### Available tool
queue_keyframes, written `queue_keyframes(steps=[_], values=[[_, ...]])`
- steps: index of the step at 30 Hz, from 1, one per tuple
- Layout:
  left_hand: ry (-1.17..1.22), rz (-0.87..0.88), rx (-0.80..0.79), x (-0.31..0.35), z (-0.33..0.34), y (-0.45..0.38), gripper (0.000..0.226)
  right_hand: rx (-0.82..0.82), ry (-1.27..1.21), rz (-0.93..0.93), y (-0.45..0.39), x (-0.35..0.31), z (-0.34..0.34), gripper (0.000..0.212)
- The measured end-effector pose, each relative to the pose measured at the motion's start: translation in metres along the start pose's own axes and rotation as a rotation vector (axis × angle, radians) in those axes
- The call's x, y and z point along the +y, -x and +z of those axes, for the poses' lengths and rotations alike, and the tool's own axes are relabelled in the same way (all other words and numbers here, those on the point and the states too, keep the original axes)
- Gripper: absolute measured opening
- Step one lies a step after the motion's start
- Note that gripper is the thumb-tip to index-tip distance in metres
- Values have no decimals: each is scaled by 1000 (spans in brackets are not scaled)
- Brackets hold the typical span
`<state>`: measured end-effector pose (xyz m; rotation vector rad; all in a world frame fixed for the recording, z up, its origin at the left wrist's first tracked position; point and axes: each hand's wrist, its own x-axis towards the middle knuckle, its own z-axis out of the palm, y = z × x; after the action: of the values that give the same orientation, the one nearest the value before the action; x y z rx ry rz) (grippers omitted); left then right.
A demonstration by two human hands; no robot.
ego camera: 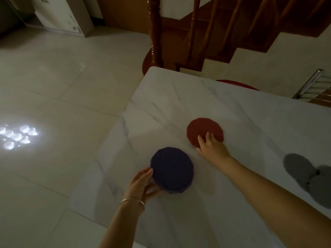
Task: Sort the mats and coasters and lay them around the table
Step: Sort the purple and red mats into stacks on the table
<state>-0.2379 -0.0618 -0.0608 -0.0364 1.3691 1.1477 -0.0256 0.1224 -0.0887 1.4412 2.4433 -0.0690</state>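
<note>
A round dark blue mat (172, 170) is held just above the white marble table (179, 97) near its left edge. My left hand (143, 183) grips its near left rim, thumb on top and fingers beneath. A round red mat (202, 128) lies flat farther in on the table. My right hand (211, 145) rests on its near edge, fingers spread and pressing flat on it. Three round grey coasters (299, 166) lie overlapping at the right edge of the view.
The table's left edge drops to a glossy tiled floor (53, 104). Beyond the far end stand a wooden stair post (155, 33), a staircase, a red seat (238, 85) and a metal chair back (309, 83).
</note>
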Motion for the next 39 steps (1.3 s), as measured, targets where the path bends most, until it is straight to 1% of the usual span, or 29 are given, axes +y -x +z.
queue_keyframes(steps=[1, 2, 3, 4, 6, 7, 8, 9, 10, 11, 14, 16, 18, 21, 26, 30, 33, 35, 36, 37, 39], values=[[-4, -1, 7, 0, 1, 0, 22, 26, 74, -41, 2, -2, -7, 51], [-3, -6, 13, 1, 2, -1, 21, 106, 128, -67, 3, -3, -13, 46], [-3, -14, 21, 1, 3, -1, 20, 125, 44, -62, 3, -2, -24, 42], [-6, -20, 32, 1, 4, -1, 19, 174, -106, -15, 3, -1, -34, 39], [-19, -20, 49, 1, 5, -1, 21, 328, -473, 184, 8, 3, -53, 37], [-17, -18, 54, 1, 5, -1, 22, 455, -634, 263, 15, 3, -62, 37], [-7, -19, 58, 0, 5, -1, 21, 588, -733, 285, 27, 0, -71, 39], [9, -25, 64, 0, 5, -2, 20, 686, -766, 242, 41, -8, -78, 42], [31, -38, 68, 0, 5, -2, 20, 729, -766, 160, 55, -18, -82, 45], [58, -59, 69, 0, 5, -2, 20, 739, -751, 72, 69, -30, -83, 46], [134, -116, 54, 3, 5, -3, 30, 691, -558, -124, 103, -70, -64, 47], [139, -119, 49, 3, 4, -2, 37, 579, -401, -235, 119, -92, -41, 56], [119, -117, 53, 2, 4, -3, 40, 447, -338, -284, 128, -102, -26, 60], [127, -132, 51, 2, 4, -4, 34, 385, -363, -261, 129, -102, -17, 59], [76, -98, 51, -4, 8, -4, 11, 298, -521, -250, 129, -100, -20, 59], [26, -32, 45, -7, 9, -2, 21, 262, -615, -258, 129, -90, -17, 54], [22, -17, -2, -7, 13, 0, 25, 221, -768, -173, 125, -83, -11, 46], [11, -7, -32, -5, 16, 1, 32, 239, -879, -14, 120, -77, -5, 41], [6, -4, -45, -5, 18, 0, 34, 247, -918, 83, 116, -74, -3, 43], [-2, 2, -52, -5, 19, -1, 33, 229, -973, 179, 111, -70, -3, 47], [-18, 25, -62, -6, 21, -2, 26, 125, -1214, 333, 102, -64, -4, 53]])
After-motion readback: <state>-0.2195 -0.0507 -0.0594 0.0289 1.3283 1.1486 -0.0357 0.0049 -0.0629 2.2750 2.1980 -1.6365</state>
